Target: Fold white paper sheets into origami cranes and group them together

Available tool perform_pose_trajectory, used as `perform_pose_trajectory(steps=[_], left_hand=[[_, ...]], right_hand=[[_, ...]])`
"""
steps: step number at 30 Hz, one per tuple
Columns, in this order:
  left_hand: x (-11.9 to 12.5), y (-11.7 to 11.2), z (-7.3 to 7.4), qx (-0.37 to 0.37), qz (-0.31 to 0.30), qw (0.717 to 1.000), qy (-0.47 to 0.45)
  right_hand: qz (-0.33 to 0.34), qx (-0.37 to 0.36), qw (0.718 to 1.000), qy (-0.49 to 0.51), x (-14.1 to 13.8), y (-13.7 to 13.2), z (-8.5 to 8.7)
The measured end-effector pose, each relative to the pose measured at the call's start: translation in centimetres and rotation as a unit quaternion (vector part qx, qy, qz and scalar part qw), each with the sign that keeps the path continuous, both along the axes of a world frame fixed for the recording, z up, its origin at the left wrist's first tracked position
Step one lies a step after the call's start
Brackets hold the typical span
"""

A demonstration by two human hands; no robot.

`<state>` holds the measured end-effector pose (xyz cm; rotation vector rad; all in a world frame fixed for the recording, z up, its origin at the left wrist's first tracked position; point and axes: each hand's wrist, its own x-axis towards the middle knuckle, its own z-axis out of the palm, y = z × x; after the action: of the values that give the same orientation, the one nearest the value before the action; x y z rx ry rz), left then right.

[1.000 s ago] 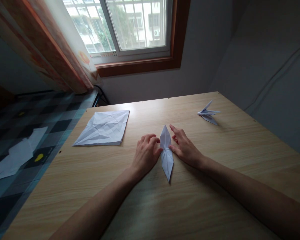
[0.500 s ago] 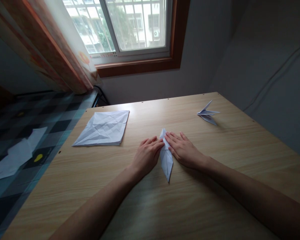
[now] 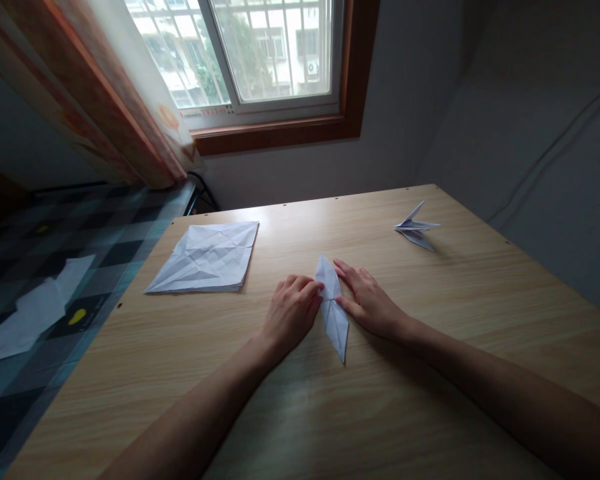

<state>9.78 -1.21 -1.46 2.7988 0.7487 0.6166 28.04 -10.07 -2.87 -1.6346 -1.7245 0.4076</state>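
Note:
A white folded paper (image 3: 334, 313), a long narrow diamond, lies on the wooden table (image 3: 430, 313) between my hands. My left hand (image 3: 291, 312) rests at its left side with the fingers curled, their tips pinching the paper's left edge near the middle. My right hand (image 3: 369, 301) lies at its right side. Its fingers are stretched flat along the upper right edge and its thumb touches the paper's waist. The paper's far and near points stick out past both hands.
A creased, unfolded white sheet (image 3: 205, 257) lies at the table's far left. A small folded paper figure (image 3: 415, 228) stands at the far right. A window (image 3: 260, 53) and curtain (image 3: 110, 100) are behind the table, and a checked floor with paper scraps (image 3: 35, 307) is on the left.
Half a second ago both hands' fingertips pressed over the paper's upper part. They have now drawn apart to its edges, and the paper's near point has swung slightly right.

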Motion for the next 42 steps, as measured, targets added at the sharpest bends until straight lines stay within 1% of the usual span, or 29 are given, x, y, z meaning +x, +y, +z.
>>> perform_pose_trajectory(steps=[2,3,4,6,8,10,13,16,18,21,24,26,28,30,32,34,36,39,42], left_hand=[[0.0,0.0,0.2,-0.013,0.008,1.000,-0.005],[0.0,0.0,0.3,-0.019,0.012,1.000,-0.010],[0.0,0.0,0.3,-0.025,0.017,0.999,-0.015],[0.0,0.1,0.4,-0.035,0.023,0.999,-0.023],[-0.1,0.1,0.4,-0.043,0.026,0.998,-0.029],[-0.1,0.2,0.3,-0.051,0.027,0.998,-0.040],[-0.1,0.2,0.4,-0.074,0.027,0.995,-0.058],[-0.1,0.2,0.8,-0.102,0.020,0.993,-0.053],[-0.1,0.2,1.1,-0.119,0.007,0.992,-0.050],[-0.1,0.2,1.4,-0.165,-0.017,0.984,-0.068],[0.0,0.1,1.3,-0.244,-0.005,0.964,-0.103],[0.1,0.0,1.1,-0.323,0.006,0.936,-0.139],[0.3,-0.1,0.9,-0.395,0.011,0.900,-0.185],[0.4,-0.1,0.7,-0.428,0.024,0.876,-0.221],[0.4,-0.1,0.8,-0.434,0.046,0.867,-0.242],[0.4,-0.2,0.9,-0.438,0.059,0.862,-0.249],[0.3,-0.2,1.0,-0.440,0.057,0.863,-0.243],[0.2,-0.3,1.0,-0.419,0.049,0.880,-0.217],[0.2,-0.4,0.9,-0.369,0.046,0.912,-0.175]], right_hand=[[0.005,-0.002,0.994,0.105,-0.2,0.1,0.1],[0.008,-0.004,0.987,0.163,-0.3,0.2,0.2],[0.011,-0.008,0.975,0.223,-0.4,0.2,0.2],[0.017,-0.021,0.942,0.334,-0.5,0.4,0.3],[0.018,-0.034,0.909,0.415,-0.6,0.4,0.5],[0.006,-0.034,0.891,0.453,-0.7,0.4,0.6],[-0.008,-0.021,0.879,0.476,-0.9,0.5,0.6],[-0.007,0.006,0.867,0.498,-1.0,0.6,0.5],[-0.006,0.026,0.867,0.498,-1.2,0.6,0.5],[0.019,0.046,0.873,0.484,-1.4,0.5,0.6],[0.068,0.063,0.878,0.470,-1.6,0.2,0.9],[0.096,0.064,0.882,0.457,-1.7,0.0,1.2],[0.108,0.067,0.887,0.444,-1.5,-0.1,1.3],[0.100,0.078,0.902,0.412,-1.3,-0.2,1.3],[0.082,0.093,0.937,0.325,-0.9,-0.2,1.2],[0.071,0.099,0.973,0.196,-0.6,-0.2,1.0],[0.075,0.096,0.990,0.076,-0.4,-0.3,0.8],[0.075,0.105,0.991,-0.039,-0.6,-0.3,0.5],[0.072,0.141,0.980,-0.117,-0.8,-0.4,0.3]])
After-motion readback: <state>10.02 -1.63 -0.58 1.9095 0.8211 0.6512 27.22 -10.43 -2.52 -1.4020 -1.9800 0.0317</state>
